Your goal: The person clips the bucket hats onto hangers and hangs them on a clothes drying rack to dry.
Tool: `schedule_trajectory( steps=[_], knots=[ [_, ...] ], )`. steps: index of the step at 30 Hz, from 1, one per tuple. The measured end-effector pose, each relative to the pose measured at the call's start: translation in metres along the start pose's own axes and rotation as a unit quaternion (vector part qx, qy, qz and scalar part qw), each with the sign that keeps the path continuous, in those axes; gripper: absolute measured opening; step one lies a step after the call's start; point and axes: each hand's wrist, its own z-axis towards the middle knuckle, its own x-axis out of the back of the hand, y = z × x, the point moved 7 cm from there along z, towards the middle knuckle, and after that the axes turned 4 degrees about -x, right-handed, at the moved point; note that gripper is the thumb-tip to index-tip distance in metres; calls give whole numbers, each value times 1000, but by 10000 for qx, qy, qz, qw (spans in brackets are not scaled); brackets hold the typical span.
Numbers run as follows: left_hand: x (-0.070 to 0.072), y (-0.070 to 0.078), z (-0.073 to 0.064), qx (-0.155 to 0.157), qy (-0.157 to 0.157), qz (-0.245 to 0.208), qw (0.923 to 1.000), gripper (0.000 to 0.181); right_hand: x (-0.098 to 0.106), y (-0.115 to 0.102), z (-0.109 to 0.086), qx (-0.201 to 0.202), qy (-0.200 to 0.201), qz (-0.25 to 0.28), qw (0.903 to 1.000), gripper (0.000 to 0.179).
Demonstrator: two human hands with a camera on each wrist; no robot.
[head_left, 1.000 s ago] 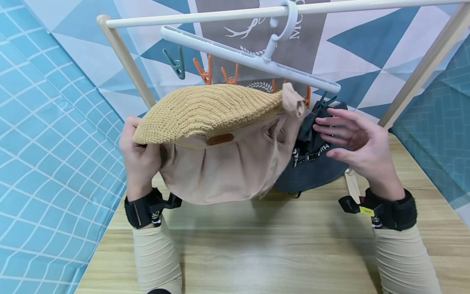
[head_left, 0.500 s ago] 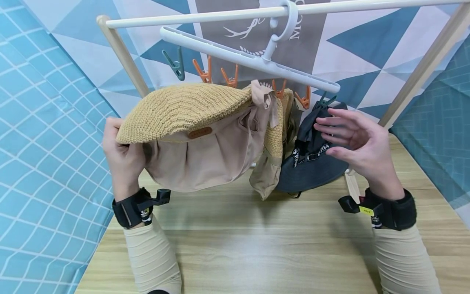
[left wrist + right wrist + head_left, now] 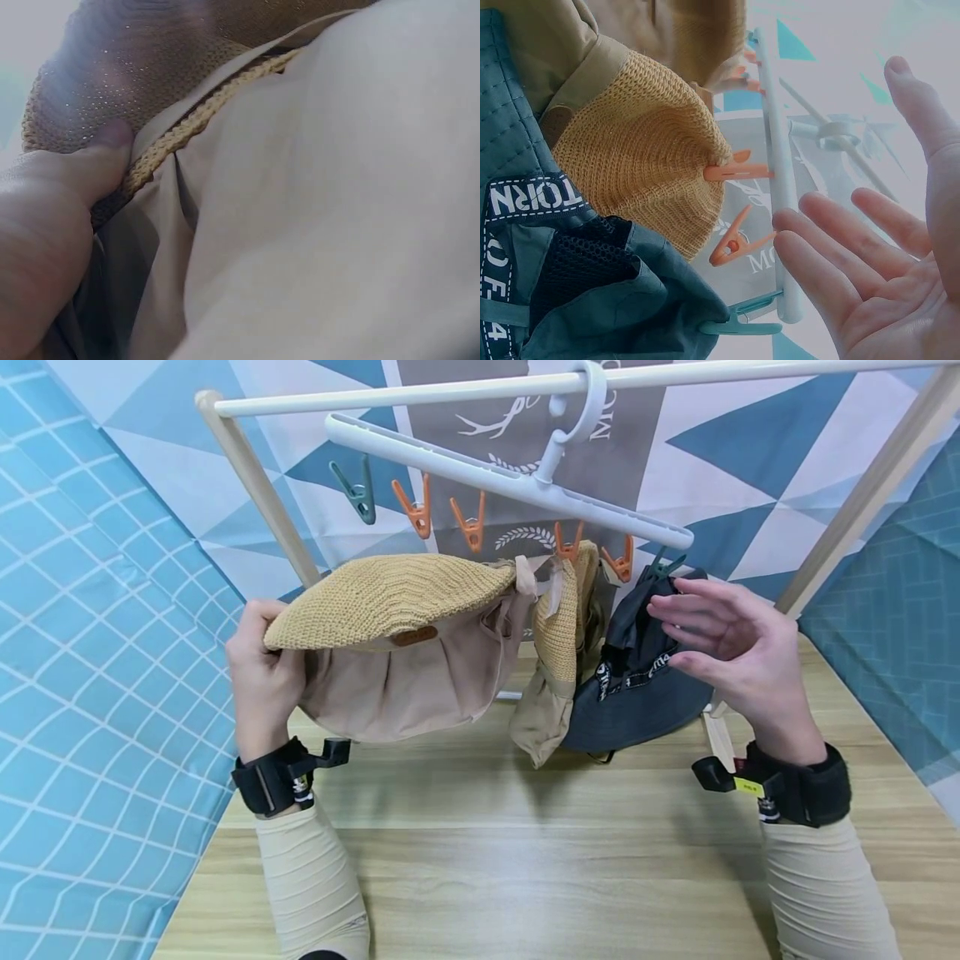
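Observation:
My left hand point(image 3: 262, 681) pinches the left edge of a sun hat point(image 3: 390, 602) with a woven straw brim and pink-beige cloth, held below the hanger's left half. In the left wrist view the thumb point(image 3: 109, 150) presses on the weave beside a braided seam. My right hand point(image 3: 738, 652) is raised with spread fingers, holding nothing, beside a dark bucket hat point(image 3: 637, 693). That hat hangs from a green clothespin point(image 3: 742, 324). A second straw-and-khaki hat point(image 3: 645, 150) hangs from an orange clothespin point(image 3: 735, 172) left of it.
A pale blue hanger point(image 3: 510, 481) hangs tilted from the white rail point(image 3: 405, 395) of a wooden rack. A green clothespin point(image 3: 355, 489) and orange clothespins point(image 3: 414, 507) dangle from its left half, gripping nothing. Below lies a wood-grain table point(image 3: 540, 877).
My left hand has carried the straw-brimmed hat left, then slightly back right, and the hat sits lower at its top. The second straw hat has come into view. The right hand has barely moved.

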Motion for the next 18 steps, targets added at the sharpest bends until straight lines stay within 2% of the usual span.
schedule_trajectory(
  steps=[8,13,18],
  knots=[
    [-14,-13,-2,-72,-490,828,9953,8,1,0,0,-7,73,-6,10000,62],
    [-23,-16,-3,-52,-807,948,9922,8,2,1,0,15,52,30,10000,62],
    [-31,-16,-4,3,-905,1016,9907,5,1,1,0,19,41,20,10000,62]
  ],
)
